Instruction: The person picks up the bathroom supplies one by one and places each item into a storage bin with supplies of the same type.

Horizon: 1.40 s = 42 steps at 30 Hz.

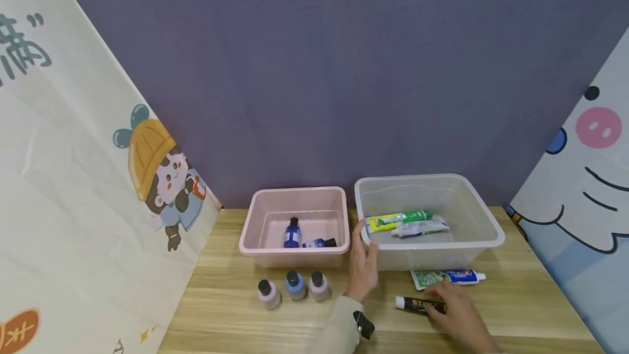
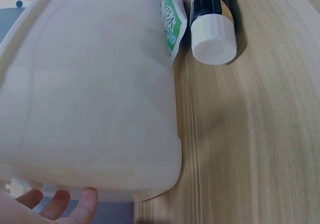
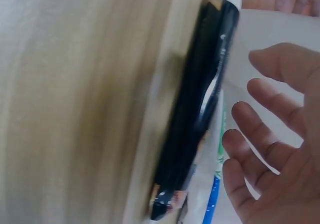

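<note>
Care over the soft body seems the main thing in picking up the black tube (image 1: 416,305), which lies on the desk (image 1: 216,288) nearer the right edge than the left, its capped end pointing toward the left edge. Best to close thumb and fingers evenly round its middle, gently enough not to squeeze it, then lift it clear of the printed tube (image 1: 449,276) lying just beside the clear bin (image 1: 427,258). The right grip (image 1: 454,310) reaches over the end away from the cap; in the right wrist view its fingers and thumb are spread, pinching nothing, and no firm contact shows. The left grip (image 1: 363,271) touches the bin's front left corner, fingers relaxed and extended rather than curled round it; a light, even touch there should stop the bin sliding.
</note>
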Each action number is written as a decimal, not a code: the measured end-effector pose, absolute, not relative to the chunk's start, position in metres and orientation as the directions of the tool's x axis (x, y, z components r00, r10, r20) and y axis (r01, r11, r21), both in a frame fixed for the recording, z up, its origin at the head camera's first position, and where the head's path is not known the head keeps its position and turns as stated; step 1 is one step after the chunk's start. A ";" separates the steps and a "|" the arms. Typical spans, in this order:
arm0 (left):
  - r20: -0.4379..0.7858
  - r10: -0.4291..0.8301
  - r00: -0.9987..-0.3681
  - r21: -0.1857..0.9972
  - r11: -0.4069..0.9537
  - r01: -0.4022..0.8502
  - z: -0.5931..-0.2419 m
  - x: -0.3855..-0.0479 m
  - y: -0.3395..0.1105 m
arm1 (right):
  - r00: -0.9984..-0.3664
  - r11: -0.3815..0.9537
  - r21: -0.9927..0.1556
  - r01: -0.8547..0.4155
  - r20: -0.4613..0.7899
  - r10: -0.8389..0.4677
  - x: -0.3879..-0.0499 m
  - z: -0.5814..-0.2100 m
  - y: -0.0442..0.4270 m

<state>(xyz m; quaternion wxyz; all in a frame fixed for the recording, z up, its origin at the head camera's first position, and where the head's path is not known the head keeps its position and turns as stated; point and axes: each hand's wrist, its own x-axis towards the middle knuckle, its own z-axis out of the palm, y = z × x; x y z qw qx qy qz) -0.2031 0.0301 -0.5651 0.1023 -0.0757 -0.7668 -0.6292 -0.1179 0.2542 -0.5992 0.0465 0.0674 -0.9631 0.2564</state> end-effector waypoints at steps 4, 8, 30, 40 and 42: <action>0.237 -0.012 -0.972 0.953 0.196 0.230 -0.566 -0.203 0.030 | -0.991 0.861 -0.490 -0.134 0.070 -0.114 -0.116 -0.605 0.254; 0.237 -0.017 -0.971 0.954 0.193 0.229 -0.567 -0.204 0.030 | -0.986 0.871 -0.466 -0.158 0.113 -0.119 -0.116 -0.610 0.253; 0.270 -0.020 -0.963 0.945 0.196 0.261 -0.567 -0.207 0.030 | -0.984 0.906 -0.383 -0.179 0.093 -0.155 -0.119 -0.614 0.253; 0.282 -0.015 -0.959 0.941 0.201 0.273 -0.567 -0.206 0.030 | -0.983 0.914 -0.362 -0.184 0.068 -0.171 -0.120 -0.615 0.252; 0.283 -0.015 -0.959 0.940 0.204 0.275 -0.567 -0.206 0.030 | -0.984 0.915 -0.360 -0.180 0.066 -0.168 -0.120 -0.615 0.252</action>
